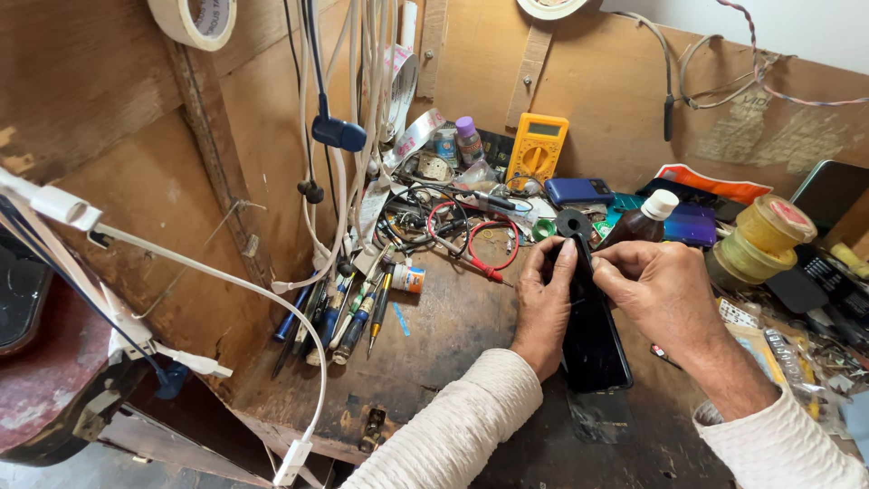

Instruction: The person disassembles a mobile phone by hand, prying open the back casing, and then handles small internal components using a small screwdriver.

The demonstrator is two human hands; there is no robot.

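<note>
A black phone (594, 340) lies lengthwise on the worn wooden bench (444, 335), its dark glass facing up. My left hand (544, 303) grips the phone's left edge near the far end, fingertips on top. My right hand (659, 292) pinches the far end from the right side. Both wrists wear cream ribbed sleeves. A black round suction cup (573, 223) stands at the phone's far tip, just beyond my fingers.
Several screwdrivers and pens (339, 317) lean at the left wall under hanging white cables (348, 136). A yellow multimeter (537, 149), red and black probe leads (471, 237), a brown bottle (644, 220), yellow tape rolls (760, 237) and small parts crowd the back and right.
</note>
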